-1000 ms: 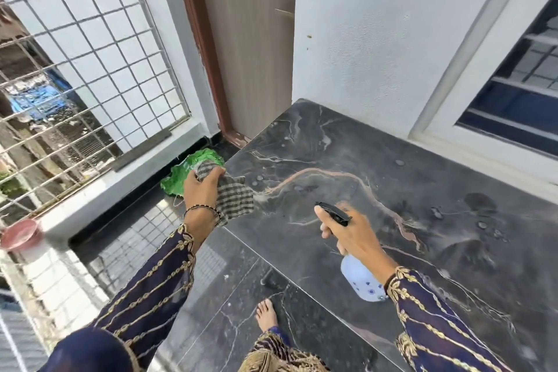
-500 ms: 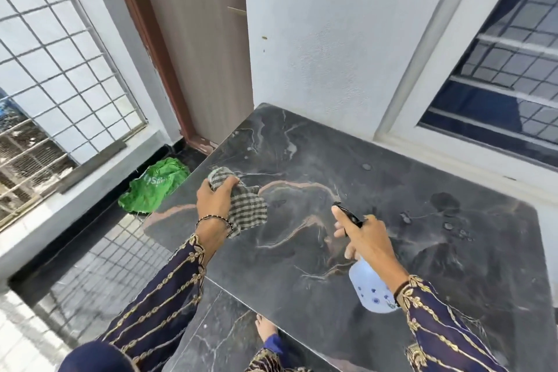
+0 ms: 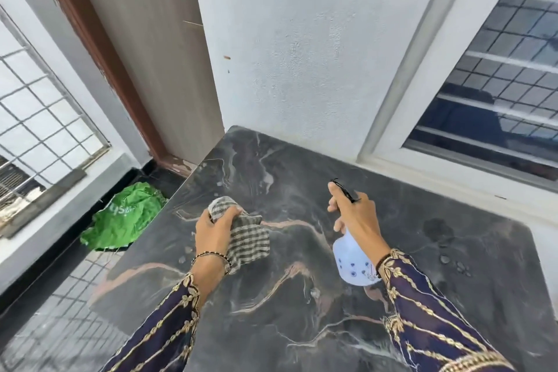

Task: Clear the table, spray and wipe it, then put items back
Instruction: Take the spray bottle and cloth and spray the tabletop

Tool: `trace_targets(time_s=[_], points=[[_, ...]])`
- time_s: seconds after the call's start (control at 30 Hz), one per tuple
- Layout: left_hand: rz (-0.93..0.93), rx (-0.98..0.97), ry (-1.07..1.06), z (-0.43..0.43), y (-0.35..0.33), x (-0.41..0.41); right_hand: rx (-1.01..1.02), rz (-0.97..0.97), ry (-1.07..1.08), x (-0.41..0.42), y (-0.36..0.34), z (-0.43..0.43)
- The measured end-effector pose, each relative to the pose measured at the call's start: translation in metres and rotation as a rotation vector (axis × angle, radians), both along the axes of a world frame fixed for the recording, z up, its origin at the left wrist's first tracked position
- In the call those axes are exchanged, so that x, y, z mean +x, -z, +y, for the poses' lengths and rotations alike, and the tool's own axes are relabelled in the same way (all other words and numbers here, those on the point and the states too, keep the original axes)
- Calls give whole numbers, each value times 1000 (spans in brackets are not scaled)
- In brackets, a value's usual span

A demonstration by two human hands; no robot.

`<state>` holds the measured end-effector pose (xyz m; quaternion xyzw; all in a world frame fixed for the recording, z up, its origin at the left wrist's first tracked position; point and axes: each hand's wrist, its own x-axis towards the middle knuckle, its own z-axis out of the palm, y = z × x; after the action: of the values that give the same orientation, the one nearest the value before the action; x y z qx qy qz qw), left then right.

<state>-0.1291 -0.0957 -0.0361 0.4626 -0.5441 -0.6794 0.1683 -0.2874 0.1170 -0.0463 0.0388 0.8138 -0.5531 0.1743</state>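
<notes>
Above the dark marble table (image 3: 302,311), which stood against the white wall (image 3: 302,39) under a window (image 3: 498,84), both hands of the person were at work. The left hand (image 3: 214,229) was closed on a checked cloth (image 3: 250,238); the fingers were bunched in its upper part, and the rest of the cloth hung down toward the wrist, close over the left half of the tabletop. Whether the cloth touched the stone, I could not tell.

The right hand (image 3: 356,214) gripped the neck of a pale blue spray bottle (image 3: 353,260). The long axis of the bottle ran from its round body, near the person's sleeve, up and away to the black nozzle (image 3: 344,190), so the bottle was tilted and its nozzle pointed to the far left part of the table, toward the wall. Some fingers were curled in front, at the trigger.

A few dark wet spots (image 3: 453,260) lay on the right side of the table. On the floor beside the table's left edge, a crumpled green bag (image 3: 123,220) lay near the brown door frame (image 3: 99,48).
</notes>
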Motion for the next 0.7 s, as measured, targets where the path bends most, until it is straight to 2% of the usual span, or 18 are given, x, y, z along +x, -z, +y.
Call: trace_targets(time_s=[0.13,0.27,0.47,0.6,0.7], points=[[-7,-2,15,1,5,-8,-65,16,90,-11,-2,-1],[16,-19,41,8,4,-16,105,29,230,-18,5,16],[23,-7,86,23,7,-23,129,10,283,-11,14,74],[6,12,110,36,13,-24,152,-8,435,0,13,116],[6,25,133,49,17,-21,310,33,484,15,8,145]])
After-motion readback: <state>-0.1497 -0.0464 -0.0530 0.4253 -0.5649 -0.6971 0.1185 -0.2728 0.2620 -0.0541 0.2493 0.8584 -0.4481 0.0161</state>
